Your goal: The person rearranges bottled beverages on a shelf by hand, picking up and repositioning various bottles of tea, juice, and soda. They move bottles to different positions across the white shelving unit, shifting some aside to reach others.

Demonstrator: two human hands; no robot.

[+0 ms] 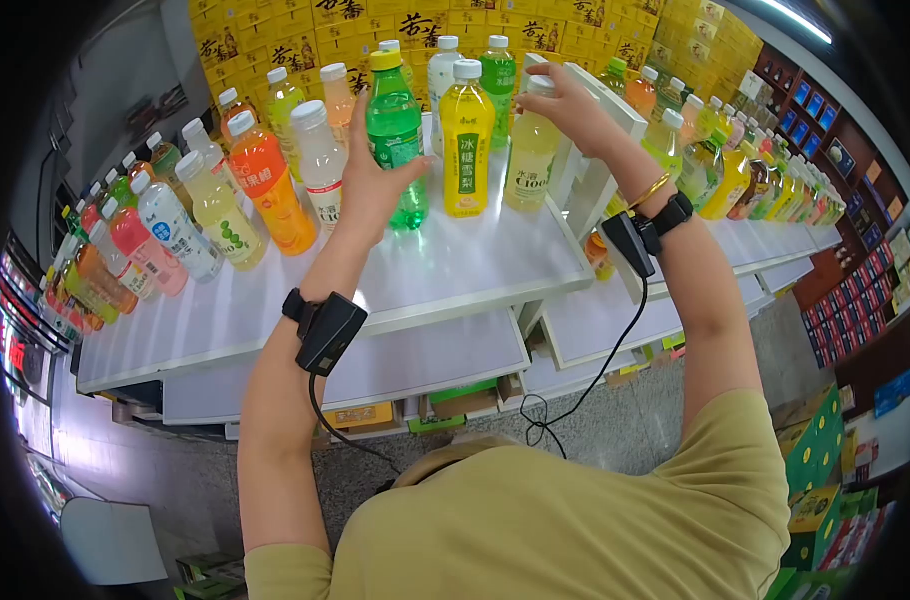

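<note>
On the white shelf top, a green bottle with a yellow-green cap [395, 145] stands upright. My left hand [380, 180] is at its left side, thumb across the front and fingers apart from the thumb; how firmly it touches is unclear. A yellow bottle with a white cap [467, 145] stands just right of it, between my hands. My right hand [567, 108] reaches over the top of a pale yellow bottle [532, 160], its fingers curled at the cap. A pale bottle with a white cap [318, 160] is left of my left hand.
Long rows of drink bottles, including an orange one [272, 185], line the shelf [395, 285] to the left. More stand beyond a white upright panel [615, 90]. Yellow cartons [305, 30] are stacked behind. Black cables hang from both wrist devices.
</note>
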